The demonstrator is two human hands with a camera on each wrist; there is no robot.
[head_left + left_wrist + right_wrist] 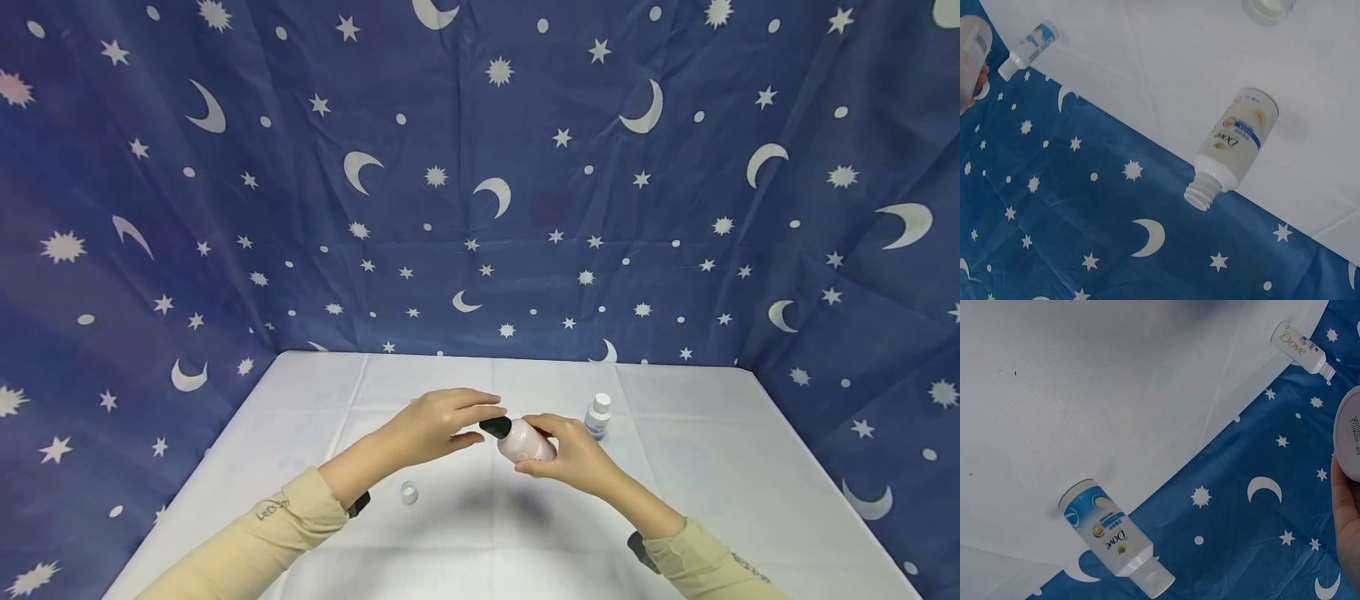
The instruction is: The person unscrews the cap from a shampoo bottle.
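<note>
Pink bottle (525, 443), tilted above the table (735, 467), body gripped by the right hand (572, 454); the left hand (442, 423) is at its black cap (496, 427), fingers loosely extended, contact unclear. Probably light and slippery; best held mid-body.

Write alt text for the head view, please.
The right hand holds a tilted pink bottle, the left hand beside its black cap. On the white table are a white bottle and, nearer, a small round item, before a blue moon-and-star backdrop.

Head view — forward, down over tabletop (750, 450)
</note>
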